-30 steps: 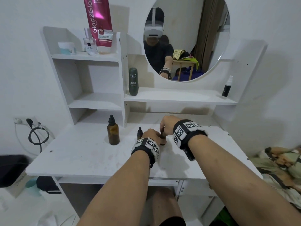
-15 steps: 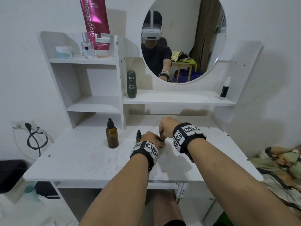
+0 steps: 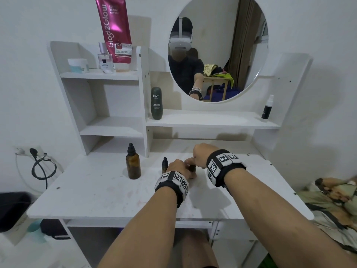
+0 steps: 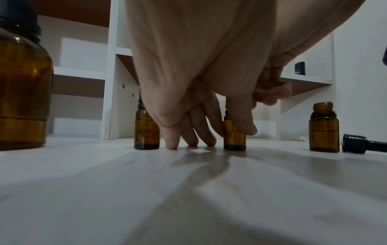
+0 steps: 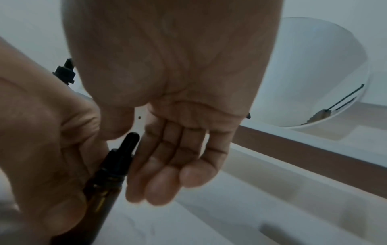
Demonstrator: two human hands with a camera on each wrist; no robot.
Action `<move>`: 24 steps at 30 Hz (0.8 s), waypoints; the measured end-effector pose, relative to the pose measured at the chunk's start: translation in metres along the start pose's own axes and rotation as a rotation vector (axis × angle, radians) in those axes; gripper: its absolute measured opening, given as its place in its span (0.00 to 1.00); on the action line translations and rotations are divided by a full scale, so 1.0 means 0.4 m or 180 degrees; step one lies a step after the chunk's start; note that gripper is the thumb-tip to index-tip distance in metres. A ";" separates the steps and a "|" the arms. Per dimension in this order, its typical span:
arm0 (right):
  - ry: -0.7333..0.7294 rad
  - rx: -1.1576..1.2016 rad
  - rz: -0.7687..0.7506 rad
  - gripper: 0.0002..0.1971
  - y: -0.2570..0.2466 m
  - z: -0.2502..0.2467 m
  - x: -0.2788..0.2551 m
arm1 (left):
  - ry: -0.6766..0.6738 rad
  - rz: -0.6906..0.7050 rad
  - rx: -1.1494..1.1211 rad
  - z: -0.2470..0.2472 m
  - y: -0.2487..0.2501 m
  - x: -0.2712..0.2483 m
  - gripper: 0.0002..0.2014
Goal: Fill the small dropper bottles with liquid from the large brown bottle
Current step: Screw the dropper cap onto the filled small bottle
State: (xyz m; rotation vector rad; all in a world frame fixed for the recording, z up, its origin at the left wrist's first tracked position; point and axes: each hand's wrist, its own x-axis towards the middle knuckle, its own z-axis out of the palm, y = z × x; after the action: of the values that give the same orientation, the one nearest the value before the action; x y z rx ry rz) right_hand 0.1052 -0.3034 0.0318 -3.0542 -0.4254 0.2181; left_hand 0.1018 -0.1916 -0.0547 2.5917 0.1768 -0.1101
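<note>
**Both hands at a small dropper bottle, mid-bench**

Left hand (image 3: pixel 176 167) sits low on the white bench (image 3: pixel 92 194). In the left wrist view its grip grasps a small dropper bottle (image 4: pixel 234 139): thumb on one side of the brown glass, index finger on the other, the remaining fingertips (image 4: pixel 172 143) touching the bench just left of it. The bottle stands upright on the bench.

Right hand (image 3: pixel 201 154) is above and just right of the left one. In the right wrist view its fingers (image 5: pixel 167 174) are straight and relaxed beside the bottle's black dropper cap (image 5: pixel 123 155); grip released, holding nothing. Whether a finger touches the cap cannot be told.

Large brown bottle (image 3: pixel 133 164) stands upright to the left on the bench, black dropper cap on, well apart from the hands. Liquid shows in its lower part in the left wrist view.

A second small bottle (image 3: pixel 164 164), capped, stands just left of the left hand. A third small bottle (image 4: pixel 324 127) stands to the right with its neck open; a loose black cap (image 4: pixel 360 145) lies on its side just right of it.

On the shelf under the round mirror (image 3: pixel 218 47): a dark green bottle (image 3: pixel 156 103) at the left, a small black spray bottle (image 3: pixel 266 110) at the right.
</note>
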 end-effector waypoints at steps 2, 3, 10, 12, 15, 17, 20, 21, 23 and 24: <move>-0.0011 0.0033 -0.0067 0.22 0.007 -0.002 0.001 | -0.0033 -0.0009 -0.0083 0.000 -0.003 0.003 0.14; -0.0023 0.0130 -0.0182 0.19 0.011 -0.004 0.003 | -0.0039 0.0031 -0.0082 0.001 -0.004 0.003 0.15; -0.0021 0.0166 -0.0248 0.15 -0.007 -0.008 0.000 | 0.0037 0.0058 0.0201 0.000 0.000 -0.001 0.19; -0.0046 0.0094 -0.0356 0.12 -0.011 -0.004 0.002 | -0.0010 0.0078 0.0237 0.001 0.002 -0.001 0.18; 0.0068 0.0080 -0.0341 0.09 -0.009 0.011 -0.001 | 0.0099 0.0071 0.0294 0.001 0.005 -0.004 0.20; 0.0168 0.0053 -0.0302 0.10 -0.006 0.022 -0.006 | 0.0198 0.0042 0.0293 0.008 0.003 -0.005 0.20; 0.0288 0.0022 -0.0244 0.14 -0.004 0.037 -0.007 | 0.0185 0.0012 0.0314 0.021 -0.001 0.007 0.21; 0.0326 0.0028 -0.0238 0.15 -0.005 0.039 -0.008 | 0.0166 0.0011 0.0315 0.024 -0.005 0.013 0.22; 0.0272 0.0021 -0.0274 0.14 -0.008 0.036 -0.011 | 0.0140 -0.0001 0.0311 0.029 -0.012 0.021 0.22; 0.0193 0.0002 -0.0312 0.12 -0.008 0.032 -0.012 | 0.0145 0.0003 0.0295 0.026 -0.012 0.020 0.21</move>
State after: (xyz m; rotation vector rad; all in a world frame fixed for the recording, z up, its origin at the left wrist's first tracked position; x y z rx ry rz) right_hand 0.0979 -0.3013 0.0201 -3.0201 -0.5691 0.1209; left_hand 0.1084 -0.1923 -0.0669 2.6883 0.1910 -0.0603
